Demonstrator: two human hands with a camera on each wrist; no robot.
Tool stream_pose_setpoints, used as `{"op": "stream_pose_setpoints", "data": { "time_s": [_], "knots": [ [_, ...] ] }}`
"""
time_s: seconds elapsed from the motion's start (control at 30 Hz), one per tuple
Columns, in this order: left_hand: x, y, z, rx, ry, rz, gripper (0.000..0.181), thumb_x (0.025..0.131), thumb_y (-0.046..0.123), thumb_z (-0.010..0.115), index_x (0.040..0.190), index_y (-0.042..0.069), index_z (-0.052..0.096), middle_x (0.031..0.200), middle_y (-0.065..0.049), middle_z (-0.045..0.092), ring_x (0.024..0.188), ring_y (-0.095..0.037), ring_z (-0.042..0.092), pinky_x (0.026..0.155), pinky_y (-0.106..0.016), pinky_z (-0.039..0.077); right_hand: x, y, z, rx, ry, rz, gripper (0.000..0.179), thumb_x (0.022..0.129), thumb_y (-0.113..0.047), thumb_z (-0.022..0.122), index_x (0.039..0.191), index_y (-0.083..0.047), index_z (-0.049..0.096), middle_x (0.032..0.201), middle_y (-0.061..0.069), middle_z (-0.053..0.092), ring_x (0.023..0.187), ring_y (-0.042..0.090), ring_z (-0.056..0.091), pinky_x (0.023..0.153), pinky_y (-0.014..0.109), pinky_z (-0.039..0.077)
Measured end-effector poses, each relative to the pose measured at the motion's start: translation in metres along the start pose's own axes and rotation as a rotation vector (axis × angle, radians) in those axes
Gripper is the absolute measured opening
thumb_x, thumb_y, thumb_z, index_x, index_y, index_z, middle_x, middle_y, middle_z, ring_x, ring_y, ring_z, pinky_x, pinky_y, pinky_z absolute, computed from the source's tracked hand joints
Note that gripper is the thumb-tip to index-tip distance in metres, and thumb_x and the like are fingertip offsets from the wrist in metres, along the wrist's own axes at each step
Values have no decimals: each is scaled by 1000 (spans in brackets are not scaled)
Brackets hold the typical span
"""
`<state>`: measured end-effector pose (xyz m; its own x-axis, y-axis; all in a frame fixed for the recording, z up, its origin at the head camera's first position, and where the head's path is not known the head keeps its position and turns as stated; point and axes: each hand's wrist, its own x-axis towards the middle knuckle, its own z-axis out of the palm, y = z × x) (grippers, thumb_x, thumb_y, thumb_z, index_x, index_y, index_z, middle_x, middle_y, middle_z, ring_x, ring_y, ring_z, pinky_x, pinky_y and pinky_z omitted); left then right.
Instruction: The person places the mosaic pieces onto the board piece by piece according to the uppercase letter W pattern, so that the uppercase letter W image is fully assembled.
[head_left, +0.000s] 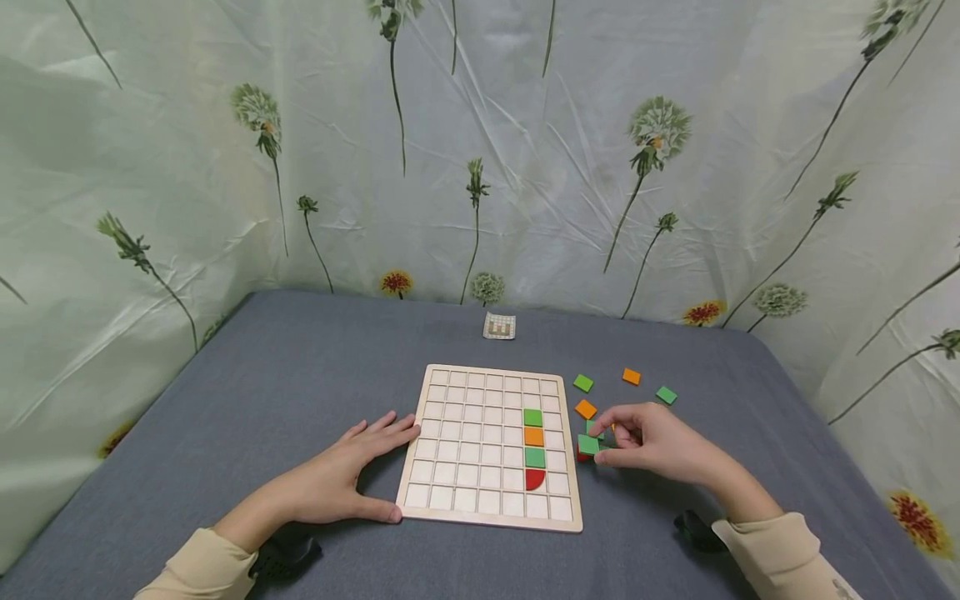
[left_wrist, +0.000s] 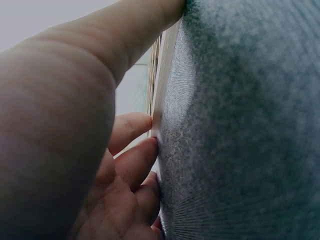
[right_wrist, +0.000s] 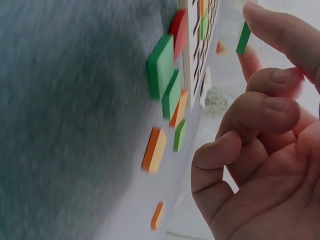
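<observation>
In the head view, we see the left hand (head_left: 337,479) splayed against the board (head_left: 491,522), perhaps steadying it, the right hand (head_left: 660,446) pinching a green tile (head_left: 588,445) alongside. The left-wrist view shows fingertips at the board's edge; in the right-wrist view, we find the tile raised, seemingly edge-held to stay level.

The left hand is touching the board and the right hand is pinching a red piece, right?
Not red: the right hand is pinching a green piece, as the right wrist view shows. The left hand is touching the board.
</observation>
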<state>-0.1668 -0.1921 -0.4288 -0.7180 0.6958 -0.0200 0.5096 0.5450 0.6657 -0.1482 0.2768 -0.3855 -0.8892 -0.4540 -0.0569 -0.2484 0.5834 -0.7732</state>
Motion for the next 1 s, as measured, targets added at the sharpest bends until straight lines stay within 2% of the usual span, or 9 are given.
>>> {"op": "stream_pose_setpoints", "data": {
  "time_s": [0.13,0.5,0.7,1.0],
  "knots": [
    [0,0,0,-3,-2,-6,104,84,60,86,169,22,38,178,-6,31,166,-45,19,127,-76,10,3,-5,7,-11,-28,-1,26,93,-21,85,111,-7,75,69,-9,43,60,-1,37,58,20,41],
    [0,-1,1,8,4,7,104,85,60,86,169,21,38,177,-8,32,165,-46,21,126,-77,12,10,-18,28,-21,5,-15,27,90,-24,88,109,-8,76,69,-9,41,62,-1,39,60,19,39],
    [-1,-1,2,-14,7,-19,105,83,61,86,168,24,39,178,-4,31,167,-41,18,128,-71,9,13,-25,37,-19,-12,-48,24,90,-22,88,107,-10,76,69,-11,39,62,-2,38,62,18,41],
    [0,-1,0,-3,-6,-4,104,84,61,86,169,23,38,178,-6,31,166,-45,20,127,-76,10,19,-34,47,-31,-42,-31,25,91,-25,87,108,-12,76,68,-11,43,61,-1,40,60,18,39]
  ]
}}
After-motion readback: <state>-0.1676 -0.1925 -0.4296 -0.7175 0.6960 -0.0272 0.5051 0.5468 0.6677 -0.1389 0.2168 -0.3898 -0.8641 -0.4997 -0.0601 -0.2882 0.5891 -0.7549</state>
